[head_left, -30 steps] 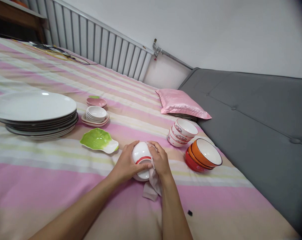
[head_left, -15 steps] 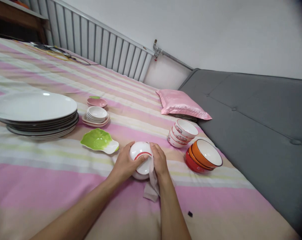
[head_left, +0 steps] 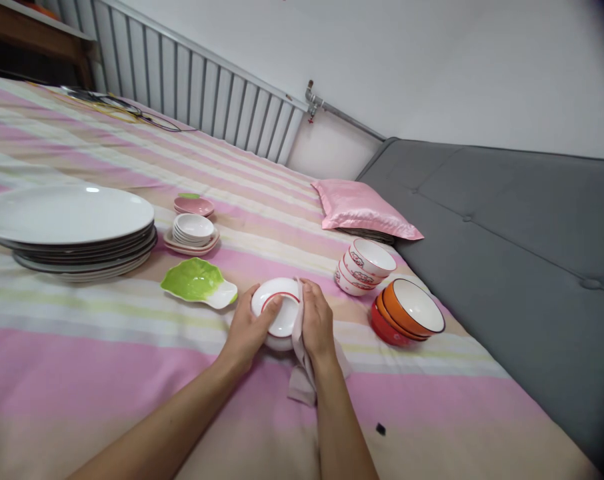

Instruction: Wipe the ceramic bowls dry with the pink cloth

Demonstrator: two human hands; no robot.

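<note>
With the left hand (head_left: 245,329), half curled, holding the side of a white bowl (head_left: 285,323), with the thumb on its bottom. With the right hand (head_left: 317,320), half curled too, holding a pale pink cloth (head_left: 302,385) against its other side. Cannot tell if touching the stripy sheet (head_left: 107,373) below. Just left, a green leafy dish (head_left: 195,280); past that, little white bowls (head_left: 195,228); farther left, big plates (head_left: 67,217). To the right, red-rimmed bowls (head_left: 365,268) beside orange and red bowls (head_left: 399,317).

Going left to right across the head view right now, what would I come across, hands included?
Stack of plates, green leaf-shaped dish, left hand, white bowl with a red ring, right hand, stack of patterned white bowls, orange and red bowls.
</note>
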